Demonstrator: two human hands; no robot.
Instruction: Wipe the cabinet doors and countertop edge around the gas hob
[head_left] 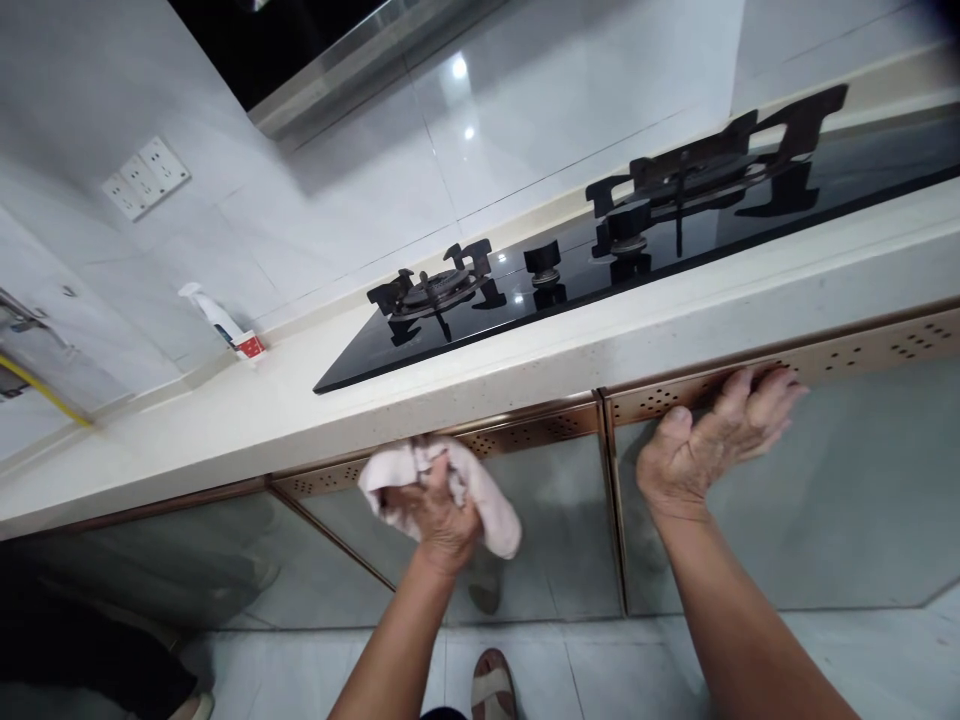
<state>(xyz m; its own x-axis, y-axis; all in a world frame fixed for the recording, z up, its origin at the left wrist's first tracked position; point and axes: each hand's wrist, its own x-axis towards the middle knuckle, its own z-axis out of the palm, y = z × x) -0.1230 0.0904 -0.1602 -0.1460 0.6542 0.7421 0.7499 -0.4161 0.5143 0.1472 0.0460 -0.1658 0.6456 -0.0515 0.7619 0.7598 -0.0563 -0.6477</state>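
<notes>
A crumpled pale-pink cloth [491, 502] is held in the left hand [444, 518], at a perforated copper-coloured metal strip [540, 432] below the white desk [277, 390]. The empty right hand [705, 448], fingers extended, is placed farther right.

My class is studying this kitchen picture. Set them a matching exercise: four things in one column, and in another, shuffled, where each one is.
Things
1. Pale cloth
2. Right hand
3. Black stove
4. Sockets

Places
A. On the countertop
B. With fingers at the perforated strip of a cabinet door
C. On the wall, left of the range hood
D. In the left hand

Right pairs: 1-D, 2-B, 3-A, 4-C
</notes>
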